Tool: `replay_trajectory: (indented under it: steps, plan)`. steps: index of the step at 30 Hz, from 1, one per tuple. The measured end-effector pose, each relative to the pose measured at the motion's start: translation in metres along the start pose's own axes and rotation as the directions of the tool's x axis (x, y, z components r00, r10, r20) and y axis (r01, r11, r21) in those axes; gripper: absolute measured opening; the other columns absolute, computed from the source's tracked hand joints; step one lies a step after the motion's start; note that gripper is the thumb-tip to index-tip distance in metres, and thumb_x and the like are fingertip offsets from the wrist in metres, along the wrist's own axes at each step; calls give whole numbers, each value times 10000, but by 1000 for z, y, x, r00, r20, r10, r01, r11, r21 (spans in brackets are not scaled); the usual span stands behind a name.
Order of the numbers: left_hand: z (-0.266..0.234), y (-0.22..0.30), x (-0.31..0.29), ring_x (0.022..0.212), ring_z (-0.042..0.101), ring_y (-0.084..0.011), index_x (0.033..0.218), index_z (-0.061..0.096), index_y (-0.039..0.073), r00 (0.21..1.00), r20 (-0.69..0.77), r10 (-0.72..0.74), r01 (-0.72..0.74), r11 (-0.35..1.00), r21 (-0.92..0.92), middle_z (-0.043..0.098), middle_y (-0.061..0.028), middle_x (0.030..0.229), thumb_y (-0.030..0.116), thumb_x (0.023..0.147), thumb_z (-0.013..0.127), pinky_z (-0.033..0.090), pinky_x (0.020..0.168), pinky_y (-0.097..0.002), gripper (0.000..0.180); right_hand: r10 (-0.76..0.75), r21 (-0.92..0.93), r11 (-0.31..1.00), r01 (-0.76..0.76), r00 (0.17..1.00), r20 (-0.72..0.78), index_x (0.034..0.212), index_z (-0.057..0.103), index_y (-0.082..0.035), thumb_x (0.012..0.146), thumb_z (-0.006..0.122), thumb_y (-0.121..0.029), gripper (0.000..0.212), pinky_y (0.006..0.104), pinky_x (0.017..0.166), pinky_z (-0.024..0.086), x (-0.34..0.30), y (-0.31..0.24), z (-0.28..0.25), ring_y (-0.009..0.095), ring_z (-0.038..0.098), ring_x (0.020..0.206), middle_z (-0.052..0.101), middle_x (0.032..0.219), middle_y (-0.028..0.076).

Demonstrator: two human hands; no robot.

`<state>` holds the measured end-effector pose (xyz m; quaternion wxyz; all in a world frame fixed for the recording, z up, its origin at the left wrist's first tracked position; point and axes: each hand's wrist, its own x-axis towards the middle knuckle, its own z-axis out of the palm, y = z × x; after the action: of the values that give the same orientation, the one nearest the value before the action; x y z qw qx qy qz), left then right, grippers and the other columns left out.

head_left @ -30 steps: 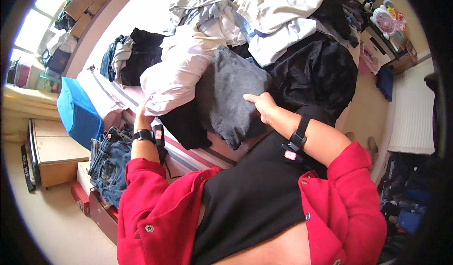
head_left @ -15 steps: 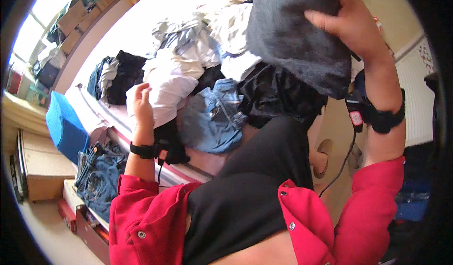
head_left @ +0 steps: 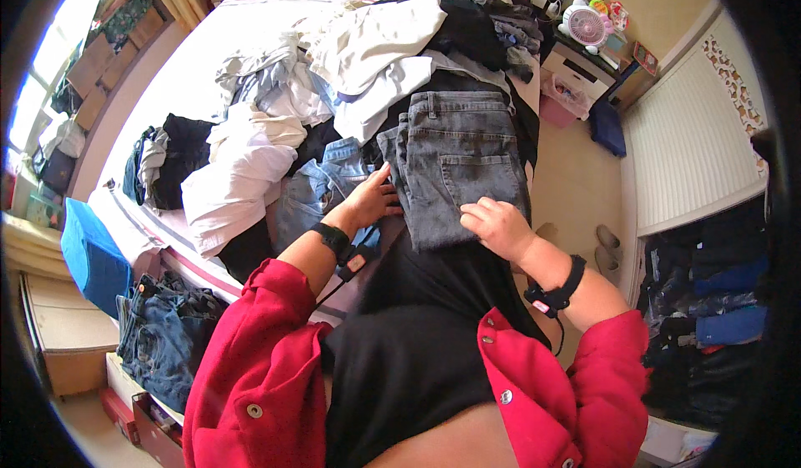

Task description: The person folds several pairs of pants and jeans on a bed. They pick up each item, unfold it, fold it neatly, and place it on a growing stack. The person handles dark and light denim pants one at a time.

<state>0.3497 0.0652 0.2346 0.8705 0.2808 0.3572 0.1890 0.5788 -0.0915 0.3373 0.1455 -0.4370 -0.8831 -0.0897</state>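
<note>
Jeans [head_left: 467, 168], dark grey and folded, are lying before me on the heap at the near side of the bed [head_left: 196, 59], back pocket facing up and waistband pointing away, partly covering a black garment [head_left: 524, 126]. My left hand [head_left: 367, 201] is reaching toward their left edge, fingers slightly apart; I am not able to tell whether the fingertips are touching the cloth. My right hand [head_left: 505, 233] is resting on the lower right corner, fingers curling together over the fabric, but the thumb is hiding from my camera, so I cannot tell whether it is pinching the layers. Light-blue denim [head_left: 309, 193] is lying just left of the left hand, and a white garment [head_left: 234, 188] is bunching up beyond it. Farther left, I am seeing a dark-blue denim stack [head_left: 163, 339], while a pink-and-white fan [head_left: 586, 27] is standing well apart, upper right.
</note>
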Motion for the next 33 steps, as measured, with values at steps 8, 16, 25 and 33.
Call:
replay_trajectory:
  steps: [8, 16, 25, 33]
  plan:
    - [33, 13, 2, 888, 632, -249, 1219, 484, 64, 997, 20, 73, -63, 951, -303, 605, -119, 1121, 248, 918, 514, 520, 804, -393, 355, -44, 375, 927, -7, 991, 127, 853, 542, -98, 673, 673, -178, 237, 326, 737, 474, -11, -32, -24, 229, 555, 871, 589, 1016, 63]
    - [96, 9, -54, 1019, 552, -159, 1181, 516, 16, 864, 155, 479, -477, 877, -51, 589, -68, 1118, 185, 957, 453, 428, 905, -294, 288, 679, 862, 39, -505, 646, 348, 1274, 365, -12, 810, 669, -392, 672, 349, 934, 385, 22, -7, -29, 193, 487, 1073, 521, 1140, 131]
    - [94, 13, -82, 879, 529, -92, 1034, 600, 33, 846, 101, 523, -532, 839, 115, 597, 24, 925, 61, 873, 566, 407, 832, -243, 167, 863, 878, -99, -469, 399, 310, 1017, 588, -12, 674, 537, 23, 348, 294, 831, 432, 47, 8, -20, 146, 550, 841, 595, 905, 27]
    - [30, 76, -138, 788, 575, -135, 928, 586, 43, 527, -240, 815, -825, 559, 86, 613, -19, 862, -20, 810, 546, 463, 760, -270, 140, 933, 990, 131, 59, 331, -143, 1218, 477, -19, 722, 531, -33, 499, 350, 904, 446, -16, 39, -156, 215, 546, 1030, 554, 1141, 75]
